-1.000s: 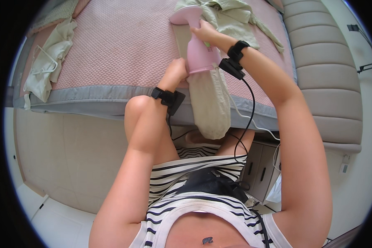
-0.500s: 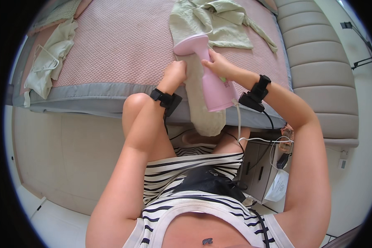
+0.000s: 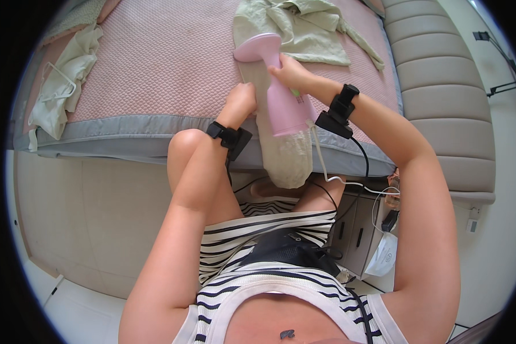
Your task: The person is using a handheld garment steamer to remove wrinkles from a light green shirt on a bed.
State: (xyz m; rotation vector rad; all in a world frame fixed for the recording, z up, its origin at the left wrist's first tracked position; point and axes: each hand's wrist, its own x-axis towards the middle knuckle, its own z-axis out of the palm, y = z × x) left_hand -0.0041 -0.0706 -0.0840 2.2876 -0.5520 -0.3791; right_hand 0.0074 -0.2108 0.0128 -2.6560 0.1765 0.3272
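Observation:
My right hand point(image 3: 289, 73) is wrapped round the handle of a pink garment steamer point(image 3: 286, 114), whose wide head is above a long pale green fabric piece point(image 3: 285, 161). That piece hangs over the bed's front edge, partly hidden behind the steamer. At its left side, my left hand point(image 3: 242, 99) is closed, gripping the fabric, with fingertips partly hidden. A crumpled pale green garment point(image 3: 295, 31) lies just beyond the steamer, and a white cord point(image 3: 321, 160) runs from the steamer's base.
The quilted pink bed point(image 3: 155, 69) has a padded grey headboard point(image 3: 433, 97) on the right. White clothing with a hanger point(image 3: 63, 97) lies at its left edge. A grey nightstand point(image 3: 355, 241) with a bottle and cables stands below right. Black straps with devices are on both my wrists.
The steamer moved down and right, then back up and slightly left in my right hand. My left hand has stayed at the fabric's left side with little movement.

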